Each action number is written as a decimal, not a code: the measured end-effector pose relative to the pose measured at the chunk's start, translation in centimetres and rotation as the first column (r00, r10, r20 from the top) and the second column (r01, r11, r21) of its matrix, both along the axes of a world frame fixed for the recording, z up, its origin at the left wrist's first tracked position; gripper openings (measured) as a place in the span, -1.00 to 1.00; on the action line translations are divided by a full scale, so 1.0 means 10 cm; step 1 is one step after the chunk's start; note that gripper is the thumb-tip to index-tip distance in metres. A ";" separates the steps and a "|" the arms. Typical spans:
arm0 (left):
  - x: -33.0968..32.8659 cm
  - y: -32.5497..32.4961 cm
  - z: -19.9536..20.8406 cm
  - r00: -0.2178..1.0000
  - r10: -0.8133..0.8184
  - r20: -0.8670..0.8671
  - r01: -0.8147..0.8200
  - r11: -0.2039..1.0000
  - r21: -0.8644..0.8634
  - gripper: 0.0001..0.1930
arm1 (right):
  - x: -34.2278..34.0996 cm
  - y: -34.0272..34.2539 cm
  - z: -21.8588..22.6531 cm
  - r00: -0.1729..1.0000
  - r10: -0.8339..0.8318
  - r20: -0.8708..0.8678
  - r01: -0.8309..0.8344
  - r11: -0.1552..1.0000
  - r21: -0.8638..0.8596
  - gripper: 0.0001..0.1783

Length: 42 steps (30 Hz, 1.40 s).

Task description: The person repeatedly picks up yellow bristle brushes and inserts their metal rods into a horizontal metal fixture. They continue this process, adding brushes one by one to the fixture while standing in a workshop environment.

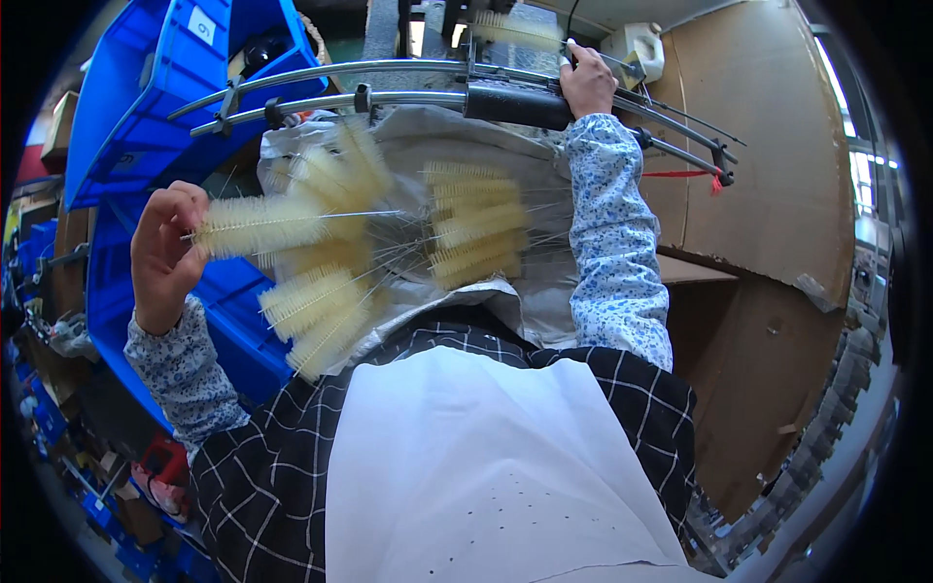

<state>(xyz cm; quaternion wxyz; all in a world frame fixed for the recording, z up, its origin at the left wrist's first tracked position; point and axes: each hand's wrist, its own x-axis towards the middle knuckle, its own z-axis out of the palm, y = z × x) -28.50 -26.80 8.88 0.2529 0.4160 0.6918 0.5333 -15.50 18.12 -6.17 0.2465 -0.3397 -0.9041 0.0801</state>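
Between the thumb and fingers of my left hand (170,248) is the end of a pale yellow tube brush (262,225); its thin wire stem points right. More bristle brushes (316,306) lie fanned out just beyond and below it. A second stack of brushes (476,228) rests on the grey-white cloth, wire stems spread to both sides. My right hand (588,83) is closed over the right end of a black sliding carriage (517,104) on steel rails. Another brush (515,31) sits behind that carriage, in the machine. My right fingertips are partly hidden.
Two steel rails (408,97) cross the far side. Blue bins (146,107) stand at the left, with another blue bin (233,330) under my left forearm. Large cardboard sheets (758,146) wall off the right. A white plastic jug (641,49) stands behind the rails.
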 end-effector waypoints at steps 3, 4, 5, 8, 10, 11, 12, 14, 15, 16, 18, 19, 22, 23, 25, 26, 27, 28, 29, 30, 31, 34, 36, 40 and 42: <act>0.01 -0.03 0.04 1.000 0.006 0.003 -0.006 1.000 0.010 -0.71 | -0.16 -0.17 0.02 0.999 -0.004 0.035 0.004 1.000 0.006 -0.68; 0.01 -0.04 0.04 1.000 0.009 -0.001 -0.009 1.000 0.011 -0.71 | -0.22 -0.25 0.03 0.998 -0.015 0.060 0.014 1.000 0.022 -0.68; 0.01 -0.04 0.04 1.000 0.008 -0.004 -0.008 1.000 0.013 -0.71 | -0.28 -0.33 0.03 0.996 -0.030 0.086 0.027 0.999 0.039 -0.67; 0.04 0.02 0.04 1.000 -0.014 0.008 0.014 1.000 0.023 -0.72 | -0.51 -0.63 0.13 0.992 -0.012 0.123 0.012 1.000 0.002 -0.75; 0.06 0.09 0.05 1.000 -0.029 0.004 0.029 0.999 0.026 -0.73 | -0.63 -0.79 0.14 0.988 -0.021 0.153 0.021 1.000 0.002 -0.75; 0.07 0.13 0.06 0.999 -0.033 0.002 0.032 0.999 0.023 -0.73 | -0.70 -0.84 0.13 0.988 -0.021 0.152 0.020 1.000 0.006 -0.75; 0.07 0.16 0.07 0.999 -0.044 -0.003 0.044 0.999 0.023 -0.73 | -0.73 -0.87 0.14 0.990 -0.028 0.137 0.027 1.000 0.015 -0.75; 0.07 0.18 0.05 0.998 -0.062 -0.012 0.063 0.998 0.032 -0.73 | -0.70 -0.85 0.13 0.994 -0.011 0.110 0.009 1.000 0.019 -0.74; 0.07 0.19 0.05 0.998 -0.058 -0.020 0.058 0.998 0.028 -0.74 | -0.68 -0.84 0.12 0.995 -0.003 0.097 0.001 1.000 0.021 -0.74; 0.07 0.18 0.05 0.998 -0.050 -0.026 0.051 0.998 0.022 -0.74 | -0.65 -0.80 0.10 0.996 0.000 0.093 -0.002 1.000 0.024 -0.75; 0.07 0.14 0.04 0.999 -0.032 -0.042 0.033 0.999 0.024 -0.74 | -0.53 -0.67 0.12 0.990 -0.014 0.141 0.012 1.000 0.012 -0.74; 0.06 0.11 0.04 0.998 -0.018 -0.052 0.020 0.999 0.031 -0.74 | -0.46 -0.59 0.13 0.986 -0.019 0.163 0.018 1.000 0.006 -0.74; 0.05 0.01 0.06 0.997 0.044 -0.063 -0.041 0.998 0.043 -0.75 | -0.22 -0.24 0.02 0.997 -0.001 0.080 -0.001 1.000 0.026 -0.72; 0.05 -0.01 0.05 0.996 0.065 -0.060 -0.062 0.997 0.051 -0.76 | -0.13 -0.13 0.02 0.996 -0.003 0.086 0.003 1.000 -0.001 -0.68; 0.04 -0.02 0.02 0.993 0.106 -0.051 -0.102 0.991 0.082 -0.76 | 0.03 0.12 -0.02 0.998 0.013 0.063 -0.015 0.999 0.034 -0.68; 0.04 -0.02 0.03 0.990 0.136 -0.048 -0.131 0.987 0.091 -0.77 | 0.07 0.24 -0.01 0.997 0.056 0.050 -0.055 0.998 -0.023 -0.69; 0.03 -0.02 0.02 0.993 0.115 -0.024 -0.111 0.987 0.117 -0.75 | 0.11 0.37 0.01 0.994 0.100 0.035 -0.097 0.992 -0.080 -0.69; -0.01 0.01 -0.01 0.996 0.089 0.000 -0.088 0.985 0.146 -0.74 | 0.13 0.50 0.09 0.994 0.078 0.077 -0.065 0.985 -0.161 -0.70; -0.06 0.05 -0.03 0.998 0.056 0.021 -0.059 0.983 0.171 -0.72 | 0.13 0.59 0.13 0.997 0.048 0.067 -0.034 0.982 -0.188 -0.69; -0.08 0.11 -0.04 0.999 0.023 0.047 -0.030 0.987 0.158 -0.70 | 0.11 0.73 0.08 0.986 -0.036 0.164 0.045 0.998 -0.051 -0.69; -0.08 0.21 -0.02 0.998 0.005 0.061 -0.014 0.989 0.145 -0.69 | 0.08 0.81 0.04 0.960 -0.132 0.247 0.112 0.989 0.092 -0.68; -0.09 0.42 -0.04 0.993 -0.051 0.102 0.038 0.991 0.130 -0.67 | 0.23 0.80 0.26 0.932 0.122 0.340 -0.093 0.991 -0.100 -0.70; -0.12 0.50 -0.09 0.985 -0.107 0.139 0.088 0.987 0.136 -0.67 | 0.42 0.70 0.53 0.921 0.242 0.307 -0.158 0.949 -0.272 -0.71; -0.04 0.79 -0.20 0.954 -0.192 0.231 0.151 0.971 0.183 -0.72 | 0.96 0.33 0.94 0.886 0.452 0.106 -0.279 0.701 -0.656 -0.67; 0.08 0.99 -0.28 0.931 -0.255 0.261 0.206 0.958 0.200 -0.72 | 0.87 -0.28 1.23 0.834 0.534 0.140 -0.296 0.646 -0.704 -0.62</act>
